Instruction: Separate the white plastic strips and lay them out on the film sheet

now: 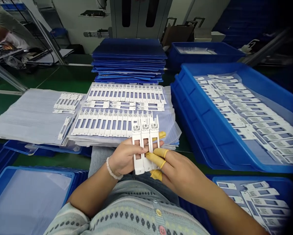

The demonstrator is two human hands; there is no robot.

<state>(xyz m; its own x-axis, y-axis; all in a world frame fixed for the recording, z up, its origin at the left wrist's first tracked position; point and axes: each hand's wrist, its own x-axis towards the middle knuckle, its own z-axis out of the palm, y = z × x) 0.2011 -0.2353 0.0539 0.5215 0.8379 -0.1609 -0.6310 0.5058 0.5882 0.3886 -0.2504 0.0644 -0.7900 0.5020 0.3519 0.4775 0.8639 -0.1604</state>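
Three white plastic frames (145,143), long and slotted, are held side by side in front of my body. My left hand (125,155) grips them from the left, its thumb across their front. From the right, my right hand (176,166), with yellow finger cots on several fingers, closes on the rightmost piece; some fingertips are hidden behind it. Just beyond, rows of matching white frames (104,122) lie on a stack of translucent sheets (164,122). A small group of frames (67,101) and one single frame (64,128) rest on the sheets to the left.
Stacked blue trays (195,120) at right hold many white frames, and another blue tray (254,179) sits lower right. A pile of blue boards (129,60) stands behind the rows. Lower left is a blue tray (73,182) lined with sheets. A person's arm (16,27) shows upper left.
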